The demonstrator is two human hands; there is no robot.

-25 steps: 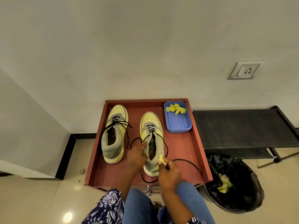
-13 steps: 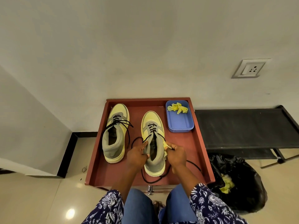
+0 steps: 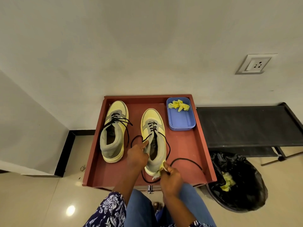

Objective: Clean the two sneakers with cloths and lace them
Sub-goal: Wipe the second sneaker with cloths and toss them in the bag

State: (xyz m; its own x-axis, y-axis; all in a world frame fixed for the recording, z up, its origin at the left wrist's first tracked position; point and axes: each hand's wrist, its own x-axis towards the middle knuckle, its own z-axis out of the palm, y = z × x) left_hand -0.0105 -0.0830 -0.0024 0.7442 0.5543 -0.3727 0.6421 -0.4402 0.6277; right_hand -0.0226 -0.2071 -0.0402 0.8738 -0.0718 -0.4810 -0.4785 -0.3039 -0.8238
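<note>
Yellow-and-grey sneakers side by side on a red-brown desk point(image 3: 188, 154) with a raised rim, low in the middle of the frame, toes toward the wall. Left sneaker point(image 3: 113, 131) standing free, black laces partly threaded and trailing loose over its right side. Right sneaker point(image 3: 153, 140) just beside it, gripped at the collar on its left side by the left hand point(image 3: 136, 155), thumb along the opening. Right hand point(image 3: 170, 176) curled at the heel of the same sneaker, pinching a small pale yellow cloth point(image 3: 159, 169) against the heel's lower right edge. Long black lace point(image 3: 183, 159) looping loose from the right sneaker across the desk toward the right rim. Blue tray point(image 3: 182, 122) at the upper right corner of the desk, holding crumpled yellow cloths point(image 3: 178, 104). Black bin bag point(image 3: 242, 185) at lower right of the frame, yellow scraps inside. Black bench point(image 3: 246, 125) to the right, wall socket point(image 3: 254, 64) above it.
</note>
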